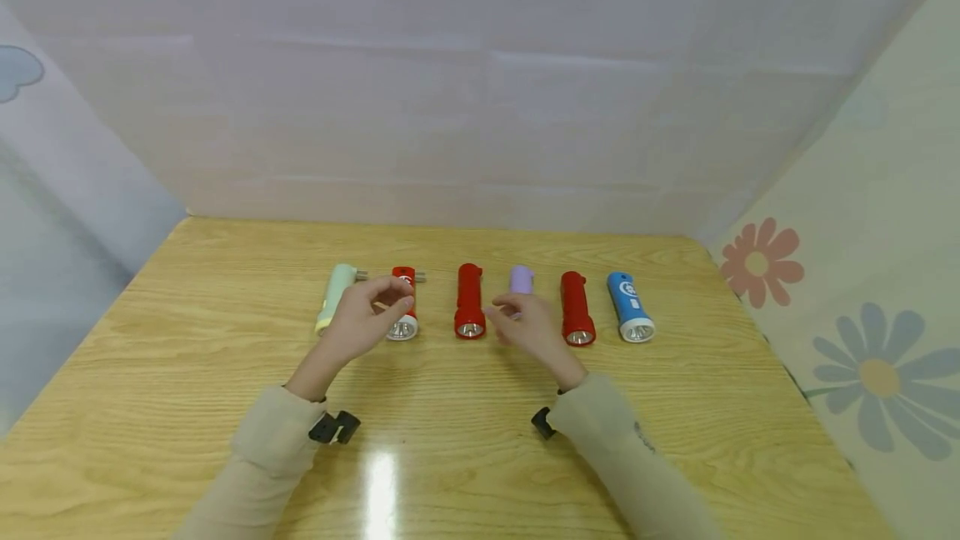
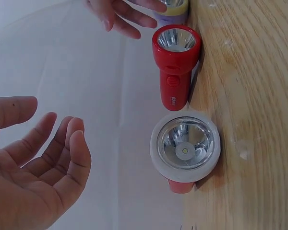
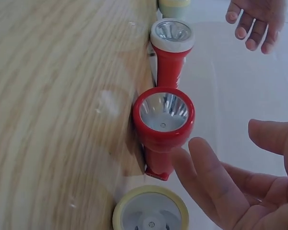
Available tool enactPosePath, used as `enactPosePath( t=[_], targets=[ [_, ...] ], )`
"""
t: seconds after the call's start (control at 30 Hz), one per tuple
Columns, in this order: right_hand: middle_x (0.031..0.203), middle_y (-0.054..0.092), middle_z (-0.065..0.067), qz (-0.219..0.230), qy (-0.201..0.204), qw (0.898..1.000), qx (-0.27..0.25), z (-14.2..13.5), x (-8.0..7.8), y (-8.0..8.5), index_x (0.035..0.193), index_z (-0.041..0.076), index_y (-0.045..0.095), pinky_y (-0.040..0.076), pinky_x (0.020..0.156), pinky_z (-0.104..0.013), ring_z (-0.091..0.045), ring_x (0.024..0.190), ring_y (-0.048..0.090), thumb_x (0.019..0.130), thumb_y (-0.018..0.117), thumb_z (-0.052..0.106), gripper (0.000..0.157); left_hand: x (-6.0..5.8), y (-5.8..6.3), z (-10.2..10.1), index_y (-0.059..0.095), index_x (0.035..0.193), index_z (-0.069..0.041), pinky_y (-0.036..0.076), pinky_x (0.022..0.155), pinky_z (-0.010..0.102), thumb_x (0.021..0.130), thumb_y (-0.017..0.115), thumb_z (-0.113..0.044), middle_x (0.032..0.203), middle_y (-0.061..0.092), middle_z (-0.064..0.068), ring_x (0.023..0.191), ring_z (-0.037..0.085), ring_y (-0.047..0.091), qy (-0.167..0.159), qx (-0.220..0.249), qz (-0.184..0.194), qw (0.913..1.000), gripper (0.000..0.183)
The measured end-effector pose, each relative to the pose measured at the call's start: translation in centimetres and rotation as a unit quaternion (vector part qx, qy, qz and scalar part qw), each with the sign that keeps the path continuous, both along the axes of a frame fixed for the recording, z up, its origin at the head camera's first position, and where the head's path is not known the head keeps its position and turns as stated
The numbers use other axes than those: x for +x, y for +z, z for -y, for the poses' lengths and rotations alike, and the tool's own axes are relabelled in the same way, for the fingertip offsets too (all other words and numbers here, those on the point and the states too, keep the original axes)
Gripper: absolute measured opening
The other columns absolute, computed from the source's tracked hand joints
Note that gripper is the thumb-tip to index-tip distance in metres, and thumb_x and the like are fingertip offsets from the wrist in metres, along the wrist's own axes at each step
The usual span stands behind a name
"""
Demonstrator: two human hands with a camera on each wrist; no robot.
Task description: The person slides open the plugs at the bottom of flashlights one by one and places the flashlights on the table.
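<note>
Several flashlights lie in a row on a wooden table in the head view. My left hand [image 1: 365, 315], fingers loosely bent and empty, hovers between the pale green flashlight [image 1: 340, 283] and the red flashlight with a white rim [image 1: 402, 329]. Above the purple flashlight [image 1: 521, 278] is my right hand [image 1: 531, 327], also empty, partly covering it. A red flashlight [image 1: 470, 300] lies between the hands. In the left wrist view, the left hand [image 2: 43, 172] is apart from the white-rimmed lens. The right wrist view has the right hand [image 3: 235, 187] beside the red flashlight [image 3: 164, 120], thumb spread from the fingers.
Farther right lie another red flashlight [image 1: 576, 308] and a blue flashlight with a white rim [image 1: 628, 307]. Metal plug prongs [image 1: 420, 277] stick out near the white-rimmed red one. The wooden table [image 1: 450, 457] meets a pale cloth backdrop [image 1: 465, 140] behind and flowered cloth at right.
</note>
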State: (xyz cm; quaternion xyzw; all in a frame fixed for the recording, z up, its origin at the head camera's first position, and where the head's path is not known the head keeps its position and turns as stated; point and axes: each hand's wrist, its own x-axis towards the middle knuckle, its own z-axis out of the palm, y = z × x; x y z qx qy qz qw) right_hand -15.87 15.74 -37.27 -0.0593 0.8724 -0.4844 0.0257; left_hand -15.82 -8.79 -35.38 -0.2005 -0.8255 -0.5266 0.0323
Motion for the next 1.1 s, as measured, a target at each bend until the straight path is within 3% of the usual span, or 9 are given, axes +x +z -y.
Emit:
enactPosePath(
  t=[0.13,0.43,0.6,0.73,0.87,1.1],
  targets=[
    [0.082,0.065,-0.012,0.010,0.000,0.998,0.069,0.7,-0.3,-0.1,0.112,-0.009,0.058,0.049,0.054,-0.026,-0.024,0.060,0.063,0.087,0.062,0.023,0.041,-0.2,-0.3,-0.3,0.063,0.097,-0.001,0.048,0.066,0.031,0.087,0.059,-0.006,0.088,0.064,0.010,0.079,0.020,0.058,-0.004,0.001,-0.003,1.0000,0.012],
    [0.090,0.067,-0.015,0.010,0.003,0.991,0.134,1.6,-0.9,-0.7,0.113,-0.011,0.057,0.051,0.064,-0.029,-0.018,0.062,0.064,0.087,0.062,0.023,0.043,-0.9,-1.3,-1.1,0.064,0.098,0.000,0.046,0.064,0.028,0.087,0.060,-0.006,0.086,0.065,0.008,0.075,0.018,0.058,-0.009,0.005,-0.028,0.9996,0.013],
    [0.083,0.067,-0.016,0.017,-0.001,0.991,0.132,2.0,-1.3,-1.2,0.113,-0.014,0.055,0.049,0.053,-0.025,-0.018,0.053,0.062,0.088,0.060,0.023,0.044,-1.4,-2.0,-1.7,0.064,0.099,0.000,0.047,0.069,0.031,0.087,0.060,-0.007,0.089,0.065,0.008,0.077,0.018,0.059,-0.001,0.005,-0.020,0.9998,0.014],
    [0.065,0.063,-0.007,0.009,-0.002,0.989,0.145,2.2,-1.5,-1.5,0.095,-0.008,0.063,0.044,0.047,-0.023,-0.013,0.046,0.058,0.087,0.061,0.021,0.030,-1.7,-2.3,-2.1,0.064,0.100,0.000,0.048,0.070,0.033,0.088,0.059,-0.009,0.091,0.064,0.009,0.078,0.020,0.059,0.001,-0.001,-0.005,1.0000,0.016],
    [0.059,0.060,-0.001,0.002,0.005,0.987,0.163,2.3,-1.6,-1.6,0.079,0.000,0.065,0.042,0.045,-0.022,-0.010,0.045,0.054,0.087,0.061,0.021,0.023,-2.0,-2.3,-2.5,0.064,0.101,-0.001,0.048,0.073,0.036,0.089,0.058,-0.012,0.097,0.063,0.011,0.083,0.022,0.059,0.008,-0.001,0.019,0.9998,0.016],
    [0.060,0.061,-0.004,0.013,0.010,0.988,0.151,2.6,-1.8,-1.5,0.080,0.000,0.067,0.042,0.044,-0.023,-0.013,0.045,0.056,0.087,0.062,0.021,0.023,-3.3,-2.4,-3.3,0.061,0.107,-0.001,0.047,0.077,0.038,0.090,0.056,-0.014,0.100,0.062,0.011,0.088,0.025,0.059,0.017,-0.013,0.027,0.9994,0.021]
  ],
)
